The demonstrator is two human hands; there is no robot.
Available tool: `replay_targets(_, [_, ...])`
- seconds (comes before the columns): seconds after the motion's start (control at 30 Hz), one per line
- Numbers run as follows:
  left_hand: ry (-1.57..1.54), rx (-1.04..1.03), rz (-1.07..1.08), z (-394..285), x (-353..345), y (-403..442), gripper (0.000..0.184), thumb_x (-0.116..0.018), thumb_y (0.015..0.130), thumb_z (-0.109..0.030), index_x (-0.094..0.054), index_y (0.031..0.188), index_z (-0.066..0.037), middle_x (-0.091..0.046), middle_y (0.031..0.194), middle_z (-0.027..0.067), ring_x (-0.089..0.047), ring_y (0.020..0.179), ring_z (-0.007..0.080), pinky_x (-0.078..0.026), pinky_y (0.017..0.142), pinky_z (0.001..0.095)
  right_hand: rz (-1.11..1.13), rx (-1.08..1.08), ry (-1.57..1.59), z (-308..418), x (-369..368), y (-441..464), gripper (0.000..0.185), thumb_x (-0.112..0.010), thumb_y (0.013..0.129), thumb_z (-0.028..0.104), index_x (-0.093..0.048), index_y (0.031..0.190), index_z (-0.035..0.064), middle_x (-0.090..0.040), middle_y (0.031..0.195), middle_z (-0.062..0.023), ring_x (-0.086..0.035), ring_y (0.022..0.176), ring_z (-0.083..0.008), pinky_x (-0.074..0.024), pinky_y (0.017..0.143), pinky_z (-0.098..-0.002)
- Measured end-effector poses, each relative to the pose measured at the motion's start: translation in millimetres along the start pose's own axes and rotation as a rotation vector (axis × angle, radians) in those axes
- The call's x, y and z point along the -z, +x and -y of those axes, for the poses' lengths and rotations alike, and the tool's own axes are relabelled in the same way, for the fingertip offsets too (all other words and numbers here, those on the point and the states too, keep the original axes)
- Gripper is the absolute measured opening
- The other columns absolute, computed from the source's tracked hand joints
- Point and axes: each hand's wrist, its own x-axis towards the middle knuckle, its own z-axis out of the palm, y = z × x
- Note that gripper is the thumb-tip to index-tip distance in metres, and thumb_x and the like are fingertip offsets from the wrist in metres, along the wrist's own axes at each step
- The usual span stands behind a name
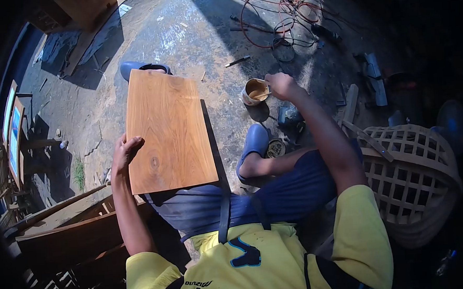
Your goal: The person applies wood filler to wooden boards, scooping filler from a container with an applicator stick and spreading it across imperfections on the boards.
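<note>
Two hands are at work here, well apart, so give each its own job. Your wooden board (168,129) lies face up in front of you, its near edge over the left side of your shorts (296,183) and its far end above your left shoe (132,69); to its right, by the floor (211,59), is a small tub (246,98) of brown paste (256,86). The step in hand looks to be working at that paste. To do it well, steady the tub so that it does not tip, take up a modest amount, and wipe any excess on the inner rim; drips would best fall clear of the board. Keep the board level on your lap meanwhile, as a raised knee could let it slide. Your left hand (121,156) is partly closed around the board's left edge, thumb on the upper face and fingers hidden from view, a light clasp that should be enough. Your right hand (282,87) has its fingers bent at the tub's right rim, near a thin pale strip inside; whether it pinches the rim, that strip or neither, I cannot tell, since the fingertips hardly show.
</note>
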Motion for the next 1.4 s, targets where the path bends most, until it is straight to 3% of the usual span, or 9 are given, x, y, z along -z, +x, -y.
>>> replay_targets(0.47, [0.175, 0.290, -0.102, -33, -6, -7, 0.045, -0.070, 0.092, -0.023, -0.064, 0.130, 0.000, -0.072, 0.104, 0.0048, -0.068, 0.097, 0.0129, -0.051, 0.092, 0.0274, 0.112, -0.046, -0.050, 6, -87, 54, 0.015, -0.064, 0.089, 0.014, -0.077, 0.089, 0.0069, -0.076, 0.093, -0.0202, -0.076, 0.091, -0.0363, -0.0606, 0.081, -0.0475])
replay_targets(0.6, [-0.081, 0.085, -0.190, -29, -19, -57, 0.070, -0.072, 0.091, -0.024, -0.047, 0.152, 0.000, -0.061, 0.141, 0.0174, -0.060, 0.128, 0.0237, -0.045, 0.110, 0.0366, 0.015, -0.081, -0.032, 4, -92, 56, 0.014, -0.066, 0.088, 0.015, -0.077, 0.087, 0.0056, -0.075, 0.093, -0.0216, -0.075, 0.093, -0.0368, -0.0606, 0.083, -0.0473])
replay_targets(0.7, [-0.057, -0.084, -0.219, -47, -72, -84, 0.102, -0.074, 0.085, 0.001, -0.015, 0.167, -0.009, -0.051, 0.153, 0.0224, -0.062, 0.126, 0.0232, -0.053, 0.100, 0.0320, 0.137, -0.088, -0.007, 7, -84, 56, 0.016, -0.067, 0.086, 0.016, -0.079, 0.089, 0.0056, -0.076, 0.096, -0.0215, -0.075, 0.095, -0.0365, -0.0606, 0.083, -0.0469])
replay_targets(0.87, [-0.216, 0.019, -0.165, -37, -62, -97, 0.103, -0.067, 0.085, 0.014, -0.013, 0.168, -0.016, -0.053, 0.149, 0.0243, -0.059, 0.074, 0.0073, -0.050, 0.063, 0.0195, 0.260, -0.284, 0.305, -29, -56, 58, 0.024, -0.068, 0.085, 0.021, -0.082, 0.104, 0.0166, -0.076, 0.110, -0.0202, -0.073, 0.106, -0.0384, -0.0576, 0.094, -0.0467])
replay_targets(0.97, [-0.219, -0.008, -0.348, -31, -72, -95, 0.103, -0.068, 0.085, 0.013, -0.014, 0.168, -0.016, -0.053, 0.148, 0.0245, -0.059, 0.075, 0.0077, -0.050, 0.064, 0.0195, 0.190, -0.278, 0.250, -30, -55, 53, 0.023, -0.069, 0.086, 0.021, -0.082, 0.103, 0.0142, -0.076, 0.110, -0.0207, -0.073, 0.105, -0.0376, -0.0579, 0.094, -0.0464])
replay_targets(1.03, [-0.239, -0.009, -0.316, -31, -74, -109, 0.106, -0.070, 0.083, 0.012, -0.014, 0.168, -0.015, -0.053, 0.148, 0.0250, -0.066, 0.094, 0.0150, -0.056, 0.078, 0.0243, 0.115, -0.253, 0.073, -18, -61, 50, 0.020, -0.068, 0.087, 0.019, -0.080, 0.099, 0.0083, -0.076, 0.105, -0.0211, -0.074, 0.102, -0.0377, -0.0587, 0.091, -0.0461])
replay_targets(1.13, [0.029, 0.020, -0.232, -43, -92, -131, 0.114, -0.073, 0.074, 0.016, -0.017, 0.168, -0.018, -0.046, 0.155, 0.0250, -0.052, 0.139, 0.0311, -0.048, 0.109, 0.0389, 0.104, -0.145, -0.001, -4, -79, 55, 0.017, -0.067, 0.088, 0.016, -0.078, 0.096, 0.0050, -0.076, 0.101, -0.0209, -0.075, 0.099, -0.0383, -0.0593, 0.089, -0.0468])
replay_targets(1.3, [0.069, 0.049, -0.402, -43, -95, -133, 0.097, -0.069, 0.079, 0.019, -0.033, 0.162, -0.015, -0.051, 0.150, 0.0237, -0.061, 0.128, 0.0269, -0.059, 0.088, 0.0309, 0.201, -0.169, 0.070, -3, -84, 62, 0.018, -0.068, 0.084, 0.017, -0.080, 0.092, 0.0068, -0.076, 0.101, -0.0228, -0.074, 0.099, -0.0375, -0.0594, 0.087, -0.0480])
replay_targets(1.4, [-0.184, -0.073, -0.674, -28, -82, -124, 0.073, -0.065, 0.089, 0.012, -0.041, 0.155, -0.008, -0.056, 0.144, 0.0259, -0.063, 0.126, 0.0254, -0.060, 0.090, 0.0316, 0.286, -0.243, 0.316, -32, -75, 60, 0.021, -0.072, 0.080, 0.013, -0.082, 0.096, 0.0059, -0.077, 0.088, -0.0186, -0.076, 0.075, -0.0252, -0.0604, 0.067, -0.0387])
